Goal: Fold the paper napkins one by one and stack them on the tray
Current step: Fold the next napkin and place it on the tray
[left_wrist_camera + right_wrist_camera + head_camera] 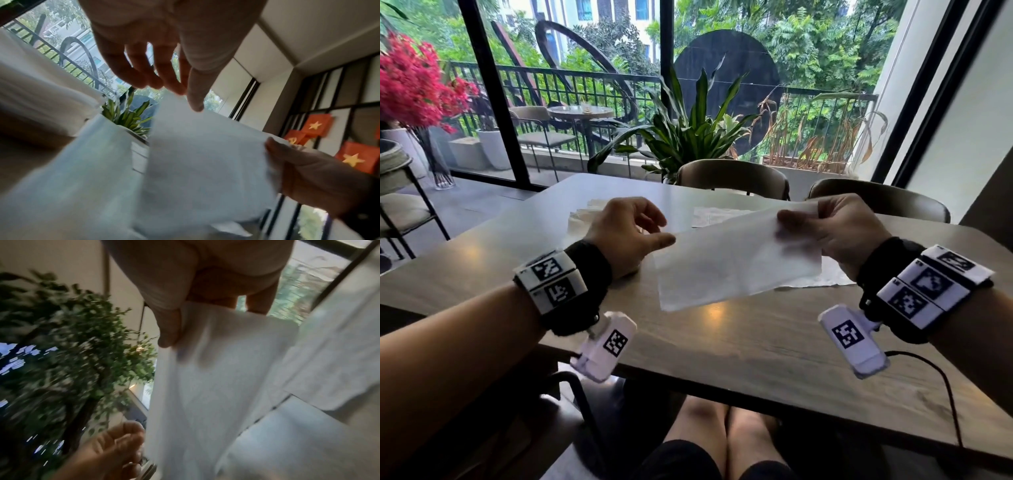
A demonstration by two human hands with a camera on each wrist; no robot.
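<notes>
The right hand [832, 229] had its grip clamped on a napkin [732, 263], thumb over its far right corner, the sheet hanging above the bench [722, 342]; the left hand [630, 229] touched its left edge, fingers loosely apart; the left wrist view alone showed red flags [357, 155] on the wall; the head view alone showed more napkins [719, 214] lying beyond.
</notes>
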